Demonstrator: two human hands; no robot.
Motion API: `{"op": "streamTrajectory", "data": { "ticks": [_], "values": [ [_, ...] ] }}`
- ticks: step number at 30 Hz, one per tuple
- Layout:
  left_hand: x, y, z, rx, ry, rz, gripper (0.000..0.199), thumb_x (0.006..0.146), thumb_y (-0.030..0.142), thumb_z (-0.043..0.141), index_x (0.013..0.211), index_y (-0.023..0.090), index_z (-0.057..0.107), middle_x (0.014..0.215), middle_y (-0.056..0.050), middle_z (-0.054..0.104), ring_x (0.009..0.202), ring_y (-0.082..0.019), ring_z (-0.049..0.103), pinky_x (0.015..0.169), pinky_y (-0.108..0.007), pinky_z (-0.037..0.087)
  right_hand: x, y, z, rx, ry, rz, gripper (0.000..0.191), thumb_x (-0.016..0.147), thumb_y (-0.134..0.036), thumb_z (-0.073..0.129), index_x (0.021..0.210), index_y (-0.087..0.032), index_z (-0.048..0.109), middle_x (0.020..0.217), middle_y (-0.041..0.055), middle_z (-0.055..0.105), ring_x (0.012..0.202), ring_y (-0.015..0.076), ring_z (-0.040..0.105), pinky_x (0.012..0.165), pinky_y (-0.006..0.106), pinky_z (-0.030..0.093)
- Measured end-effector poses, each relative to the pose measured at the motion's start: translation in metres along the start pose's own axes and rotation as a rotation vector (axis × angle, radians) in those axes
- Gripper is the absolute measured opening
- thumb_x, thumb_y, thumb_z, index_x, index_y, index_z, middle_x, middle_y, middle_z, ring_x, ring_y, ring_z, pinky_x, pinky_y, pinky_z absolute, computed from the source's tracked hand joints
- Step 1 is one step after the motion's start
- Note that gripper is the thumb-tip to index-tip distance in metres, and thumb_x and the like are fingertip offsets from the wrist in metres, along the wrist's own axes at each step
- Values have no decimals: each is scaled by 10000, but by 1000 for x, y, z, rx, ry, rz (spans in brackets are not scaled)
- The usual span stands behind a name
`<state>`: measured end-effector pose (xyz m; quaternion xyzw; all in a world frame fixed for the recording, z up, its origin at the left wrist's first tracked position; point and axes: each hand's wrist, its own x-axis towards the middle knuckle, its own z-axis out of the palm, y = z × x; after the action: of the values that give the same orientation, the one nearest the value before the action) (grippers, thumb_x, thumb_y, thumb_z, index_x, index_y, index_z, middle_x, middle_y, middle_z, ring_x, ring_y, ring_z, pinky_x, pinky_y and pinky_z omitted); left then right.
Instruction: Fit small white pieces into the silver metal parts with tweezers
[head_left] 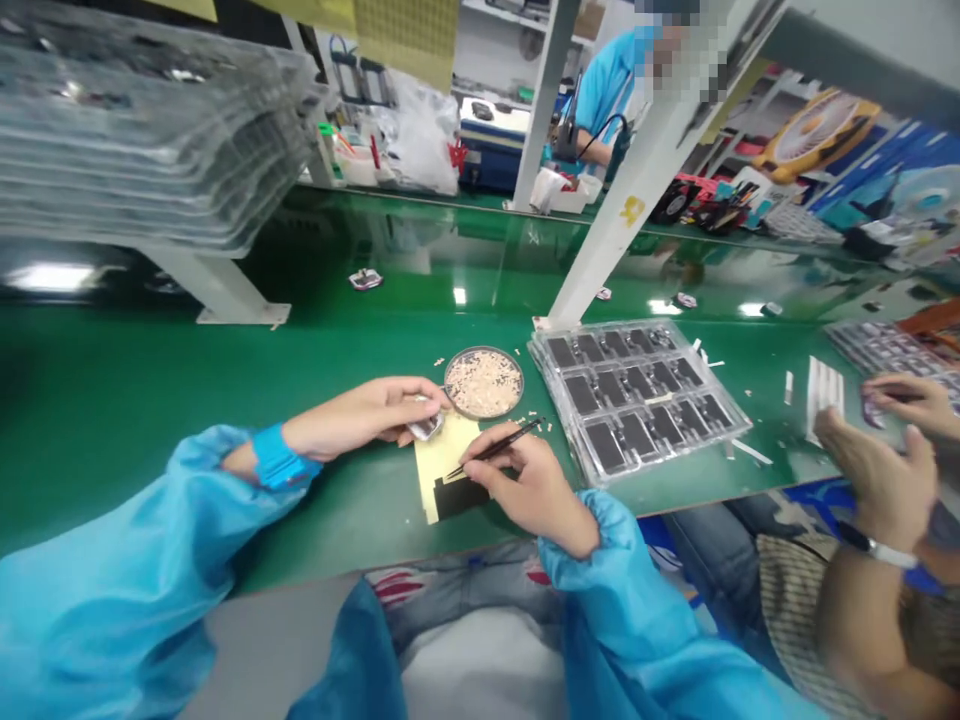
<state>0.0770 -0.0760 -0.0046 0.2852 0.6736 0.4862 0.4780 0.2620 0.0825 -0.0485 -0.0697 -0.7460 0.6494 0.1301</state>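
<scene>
Between the fingers of my left hand (375, 410) is a small shiny, silvery part (426, 424), its far side covered by the fingers. My right hand (529, 480) is closed round dark tweezers (499, 445), whose tips point down and left. Those tips are just above a black piece (459, 497) that lies on a yellow sheet (426, 470). I cannot tell whether they touch it or grip anything. Beyond both hands sits a round dish (484, 382) full of tiny pale beige pieces, with a few more scattered around it.
Clear plastic trays (645, 395) of black rectangular parts lie right of the dish. Stacked trays (142, 130) rise at the left. A slanted white post (637, 170) stands on the green table (352, 350). A co-worker's hands (877, 470) are at the right.
</scene>
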Motion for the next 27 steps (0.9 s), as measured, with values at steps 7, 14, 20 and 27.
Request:
{"op": "streamTrajectory", "data": {
  "ticks": [7,14,20,27],
  "values": [
    [-3,-14,3,259,-58,70,309,817,428,663,1042,223,712,875,-31,726,769,-191,633,673,-269,483,5,2,8,-134,-45,-5,127,904,-300,664,970,-192,658,922,39,712,785,145,708,733,270,604],
    [-7,-28,11,324,42,125,284,835,363,613,1082,236,669,865,-15,732,804,-211,671,708,-283,501,4,0,7,-150,-46,46,128,898,-304,681,943,-185,667,918,45,710,772,154,716,716,265,594],
    [-10,-24,20,339,116,157,275,820,321,615,1049,220,730,795,-18,725,744,-202,655,662,-279,481,3,1,7,-144,-43,60,121,915,-306,658,934,-186,659,892,42,711,765,150,705,730,277,590],
    [-9,-33,30,387,162,129,268,838,306,590,1071,238,704,797,-13,730,666,-189,639,577,-276,438,-2,0,3,40,20,-18,124,918,-307,668,922,-210,590,874,36,693,790,164,697,711,309,597]
  ]
}}
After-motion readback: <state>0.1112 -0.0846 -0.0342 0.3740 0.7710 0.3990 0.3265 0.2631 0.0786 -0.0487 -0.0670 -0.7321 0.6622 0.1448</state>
